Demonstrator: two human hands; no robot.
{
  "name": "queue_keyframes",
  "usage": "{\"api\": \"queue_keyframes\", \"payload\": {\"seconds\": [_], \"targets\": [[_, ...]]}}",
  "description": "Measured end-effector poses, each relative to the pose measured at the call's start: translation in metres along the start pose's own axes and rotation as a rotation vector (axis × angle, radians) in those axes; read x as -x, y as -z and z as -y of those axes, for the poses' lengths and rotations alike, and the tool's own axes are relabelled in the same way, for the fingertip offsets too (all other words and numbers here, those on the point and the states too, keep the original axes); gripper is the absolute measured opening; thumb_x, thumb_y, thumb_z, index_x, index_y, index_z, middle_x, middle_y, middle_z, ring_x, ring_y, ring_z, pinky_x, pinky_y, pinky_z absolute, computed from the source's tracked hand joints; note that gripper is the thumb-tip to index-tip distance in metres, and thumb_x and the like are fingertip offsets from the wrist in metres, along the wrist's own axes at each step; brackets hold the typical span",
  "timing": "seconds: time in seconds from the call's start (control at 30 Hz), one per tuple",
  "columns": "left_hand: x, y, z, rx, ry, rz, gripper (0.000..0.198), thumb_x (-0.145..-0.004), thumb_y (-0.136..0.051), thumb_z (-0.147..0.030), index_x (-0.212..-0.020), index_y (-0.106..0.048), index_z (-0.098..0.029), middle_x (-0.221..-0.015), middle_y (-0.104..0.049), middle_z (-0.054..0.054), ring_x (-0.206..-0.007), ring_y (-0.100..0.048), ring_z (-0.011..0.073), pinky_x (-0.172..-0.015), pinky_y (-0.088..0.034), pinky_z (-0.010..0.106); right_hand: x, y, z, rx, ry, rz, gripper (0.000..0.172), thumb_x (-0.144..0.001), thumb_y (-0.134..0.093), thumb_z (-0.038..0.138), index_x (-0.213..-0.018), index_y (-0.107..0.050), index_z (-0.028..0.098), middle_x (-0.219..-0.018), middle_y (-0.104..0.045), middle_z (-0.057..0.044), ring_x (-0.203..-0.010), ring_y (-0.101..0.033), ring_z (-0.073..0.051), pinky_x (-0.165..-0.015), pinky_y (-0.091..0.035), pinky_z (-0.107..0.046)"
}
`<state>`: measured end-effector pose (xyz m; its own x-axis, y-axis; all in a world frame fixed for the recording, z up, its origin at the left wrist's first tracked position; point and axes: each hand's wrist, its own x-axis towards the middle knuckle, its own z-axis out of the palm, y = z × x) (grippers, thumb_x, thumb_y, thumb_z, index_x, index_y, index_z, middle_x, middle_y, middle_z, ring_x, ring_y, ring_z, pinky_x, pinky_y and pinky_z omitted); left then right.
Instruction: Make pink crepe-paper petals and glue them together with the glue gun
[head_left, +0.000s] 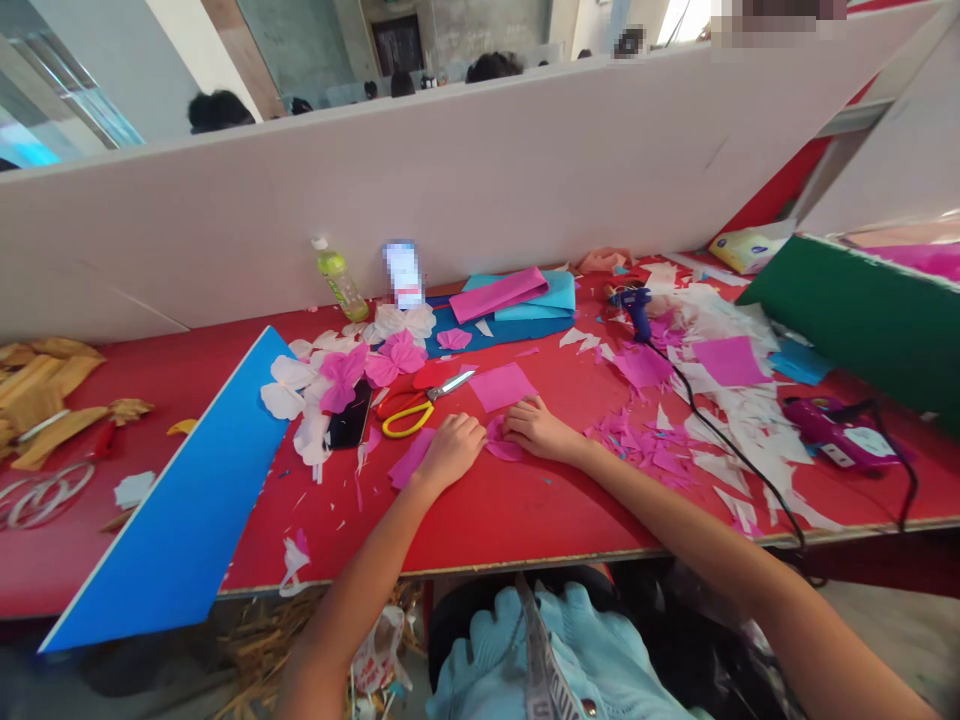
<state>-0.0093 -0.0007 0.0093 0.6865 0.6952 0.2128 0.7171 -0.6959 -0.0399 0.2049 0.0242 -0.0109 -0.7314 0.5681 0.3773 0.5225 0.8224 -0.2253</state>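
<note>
My left hand [450,452] and my right hand [534,428] lie flat on the red table [480,520], fingertips close together. A crumpled piece of pink paper [501,445] sits between them, with my right fingertips resting on it. Near my left hand lies a pink paper strip [410,458]. Above my hands are yellow-handled scissors [420,405] and a square pink paper sheet [502,386]. White and pink paper flowers [341,375] lie further left, beside a black phone [351,415].
A blue board [180,510] leans over the table's left end, with tan paper pieces [45,400] beyond it. A blue glue gun [636,308] and its black cord lie among paper scraps [712,400]. A white partition [450,170] runs along the back.
</note>
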Motion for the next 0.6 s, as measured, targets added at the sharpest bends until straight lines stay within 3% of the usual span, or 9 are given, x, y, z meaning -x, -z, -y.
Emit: {"api": "queue_keyframes", "payload": {"seconds": [0.47,0.6], "targets": [[-0.0007,0.0037,-0.0002,-0.01,-0.008,0.026,0.016,-0.092,-0.044,-0.021,-0.082,-0.057,-0.018,-0.084,-0.06,0.004,-0.084,-0.051,0.019,-0.079,-0.039,0.033,0.0017,-0.0011,0.002,0.125,0.007,-0.006,0.032,-0.097,-0.033,0.025,-0.083,-0.06,0.016,-0.082,-0.06,-0.007,-0.083,-0.049,-0.019,-0.087,-0.027,-0.037],[-0.001,0.0041,0.0003,-0.011,0.001,0.036,0.015,-0.091,-0.045,-0.02,-0.081,-0.056,-0.018,-0.083,-0.059,0.004,-0.084,-0.051,0.0195,-0.078,-0.039,0.033,0.0019,-0.0006,0.002,0.07,-0.036,-0.007,0.026,-0.096,-0.037,0.024,-0.084,-0.059,0.016,-0.083,-0.061,-0.007,-0.085,-0.051,-0.019,-0.088,-0.027,-0.037]]}}
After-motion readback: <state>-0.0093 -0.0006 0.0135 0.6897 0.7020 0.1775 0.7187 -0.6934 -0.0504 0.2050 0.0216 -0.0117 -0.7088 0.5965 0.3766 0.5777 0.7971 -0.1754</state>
